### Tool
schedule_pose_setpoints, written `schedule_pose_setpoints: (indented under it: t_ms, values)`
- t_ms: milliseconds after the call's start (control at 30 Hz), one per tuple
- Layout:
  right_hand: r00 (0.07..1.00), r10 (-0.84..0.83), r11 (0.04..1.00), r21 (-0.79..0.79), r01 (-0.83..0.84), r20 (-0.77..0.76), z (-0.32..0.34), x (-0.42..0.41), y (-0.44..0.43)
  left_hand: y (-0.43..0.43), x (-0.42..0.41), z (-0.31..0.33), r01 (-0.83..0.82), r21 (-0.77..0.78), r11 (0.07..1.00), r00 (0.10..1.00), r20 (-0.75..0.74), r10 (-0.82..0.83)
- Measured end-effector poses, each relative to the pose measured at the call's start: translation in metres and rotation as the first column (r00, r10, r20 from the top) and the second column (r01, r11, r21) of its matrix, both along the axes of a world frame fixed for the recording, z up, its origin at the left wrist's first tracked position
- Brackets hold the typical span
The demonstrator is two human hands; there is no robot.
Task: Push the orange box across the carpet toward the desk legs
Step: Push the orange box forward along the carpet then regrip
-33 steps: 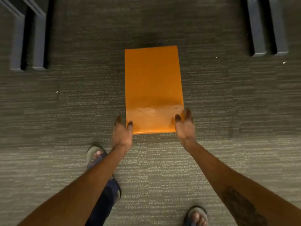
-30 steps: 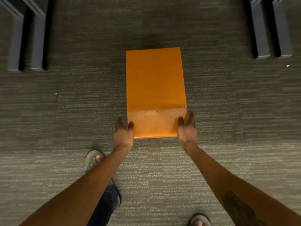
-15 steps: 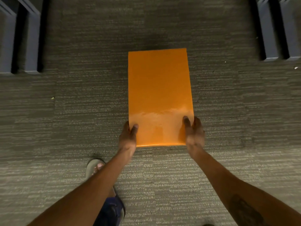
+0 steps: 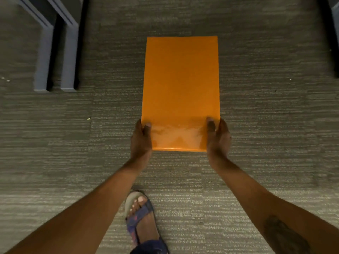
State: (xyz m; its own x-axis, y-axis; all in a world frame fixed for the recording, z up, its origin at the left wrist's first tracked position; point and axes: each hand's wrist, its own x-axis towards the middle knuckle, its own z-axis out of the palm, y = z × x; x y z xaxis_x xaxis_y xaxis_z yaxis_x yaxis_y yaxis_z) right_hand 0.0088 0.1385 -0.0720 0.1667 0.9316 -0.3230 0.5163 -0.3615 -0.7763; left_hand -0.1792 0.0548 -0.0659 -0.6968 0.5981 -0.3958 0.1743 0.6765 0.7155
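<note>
While both hands [image 4: 180, 139] clasp its near corners, orange box [image 4: 180, 88] lies ahead.

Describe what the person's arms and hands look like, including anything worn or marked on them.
Both arms are bare, with no sleeves. The left hand and right hand wear no gloves, and no rings, watch or bracelet show. A dark tattoo marks the right forearm; its design is too blurred to read.

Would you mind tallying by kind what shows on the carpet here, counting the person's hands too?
Orange box: 1
Hands, left hand and right hand: 2
Grey desk legs at the left: 2
Sandalled foot: 1
Total: 6
A sliver at the right edge is too cropped to count.
</note>
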Motion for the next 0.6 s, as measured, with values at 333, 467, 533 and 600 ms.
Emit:
schedule_pose_setpoints:
  t_ms: [333,467,533,600]
  values:
    - [0.999,0.007,0.996,0.09,-0.004,-0.037,-0.015,-0.087,0.025,0.035,-0.081,-0.01,0.007,0.017,1.0,0.997,-0.073,-0.006]
    - [0.998,0.061,0.995,0.08,-0.061,0.009,-0.017,-0.109,0.04,0.045,-0.099,-0.009,-0.033,0.027,0.999,0.999,-0.04,0.034]
    - [0.997,0.072,0.994,0.082,-0.073,0.015,-0.018,-0.118,0.046,0.048,-0.108,-0.01,-0.046,0.025,0.999,0.999,-0.028,0.047]
    - [0.997,0.071,0.995,0.072,-0.072,0.02,-0.019,-0.126,0.051,0.052,-0.115,-0.012,-0.049,0.016,0.999,0.998,-0.028,0.05]
